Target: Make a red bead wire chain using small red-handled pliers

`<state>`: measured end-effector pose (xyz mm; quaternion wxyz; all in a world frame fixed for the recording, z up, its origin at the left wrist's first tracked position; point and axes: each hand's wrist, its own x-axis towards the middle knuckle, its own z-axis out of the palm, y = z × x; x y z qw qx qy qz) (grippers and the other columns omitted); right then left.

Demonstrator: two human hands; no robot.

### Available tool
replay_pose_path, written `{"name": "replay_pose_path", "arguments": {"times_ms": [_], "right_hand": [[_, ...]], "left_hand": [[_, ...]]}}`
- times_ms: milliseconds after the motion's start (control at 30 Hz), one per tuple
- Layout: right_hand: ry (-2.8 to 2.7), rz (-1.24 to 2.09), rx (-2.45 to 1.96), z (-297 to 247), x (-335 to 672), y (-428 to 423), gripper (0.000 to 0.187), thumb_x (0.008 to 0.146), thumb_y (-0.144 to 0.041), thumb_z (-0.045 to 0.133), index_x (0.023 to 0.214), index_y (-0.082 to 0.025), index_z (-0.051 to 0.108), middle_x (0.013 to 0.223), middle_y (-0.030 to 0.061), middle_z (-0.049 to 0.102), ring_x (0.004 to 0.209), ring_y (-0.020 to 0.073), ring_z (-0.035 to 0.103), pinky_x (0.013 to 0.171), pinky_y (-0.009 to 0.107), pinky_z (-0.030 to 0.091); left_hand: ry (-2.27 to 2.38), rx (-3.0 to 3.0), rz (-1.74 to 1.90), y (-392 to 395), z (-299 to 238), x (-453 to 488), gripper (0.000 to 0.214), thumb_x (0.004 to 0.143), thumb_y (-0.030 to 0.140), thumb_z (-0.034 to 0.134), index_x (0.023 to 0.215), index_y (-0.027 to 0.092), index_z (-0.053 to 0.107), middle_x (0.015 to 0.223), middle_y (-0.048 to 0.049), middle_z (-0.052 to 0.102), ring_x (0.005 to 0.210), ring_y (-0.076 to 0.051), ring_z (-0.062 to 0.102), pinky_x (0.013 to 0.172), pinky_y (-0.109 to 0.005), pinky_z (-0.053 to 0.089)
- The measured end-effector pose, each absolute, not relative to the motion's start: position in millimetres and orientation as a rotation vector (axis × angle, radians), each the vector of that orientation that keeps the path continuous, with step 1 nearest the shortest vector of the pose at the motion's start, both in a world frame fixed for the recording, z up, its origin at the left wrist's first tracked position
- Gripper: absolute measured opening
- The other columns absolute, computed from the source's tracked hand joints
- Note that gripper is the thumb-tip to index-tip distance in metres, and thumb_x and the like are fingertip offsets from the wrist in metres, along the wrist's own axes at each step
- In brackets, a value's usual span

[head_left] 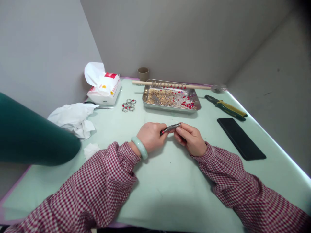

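Note:
My left hand [152, 136], with a pale green bangle at its wrist, is closed around a small pair of pliers [171, 128] whose jaws point right. At the tips of the jaws, my right hand [190, 137] is pinched shut; whatever lies between its fingers is too small and hidden to name. Beyond the hands stands a metal tray [170, 110] of gold, clear and red beads. A wooden stick [199, 86] strung with several wire rings rests across its far side. Left of the tray lies a cluster of rings with red beads [129, 105].
A tissue pack [107, 89] and a small cup [143, 74] stand at the back. Crumpled tissue [73, 118] lies behind a large dark green cylinder [36, 136]. On the right are yellow-green pliers [227, 108] and a black flat phone-like object [240, 138].

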<state>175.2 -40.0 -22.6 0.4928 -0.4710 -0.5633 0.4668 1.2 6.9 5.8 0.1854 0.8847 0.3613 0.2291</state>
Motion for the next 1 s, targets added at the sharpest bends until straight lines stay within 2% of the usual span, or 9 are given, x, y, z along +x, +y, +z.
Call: {"name": "replay_pose_path", "arguments": {"times_ms": [533, 1000], "right_hand": [[-1.441, 1.021, -1.203, -19.4, 173.5, -39.2, 0.023, 0.091, -0.030, 0.046, 0.085, -0.015, 0.063, 0.052, -0.0058, 0.043, 0.044, 0.0073, 0.034, 0.044, 0.023, 0.027], [-1.461, 0.912, -1.289, -16.8, 171.7, -38.5, 0.023, 0.089, -0.029, 0.048, 0.082, -0.015, 0.064, 0.052, -0.0055, 0.043, 0.044, 0.0074, 0.035, 0.044, 0.024, 0.028]], "left_hand": [[1.085, 2.693, 0.650, 8.4, -1.5, -0.7, 0.019, 0.087, 0.023, 0.047, 0.078, 0.016, 0.062, 0.068, -0.0031, 0.061, 0.061, -0.015, 0.051, 0.055, -0.027, 0.032], [1.200, 2.728, 0.556, 6.5, 1.9, 0.8, 0.017, 0.086, 0.023, 0.049, 0.079, 0.016, 0.063, 0.071, -0.0042, 0.063, 0.063, -0.017, 0.053, 0.056, -0.029, 0.033]]}}
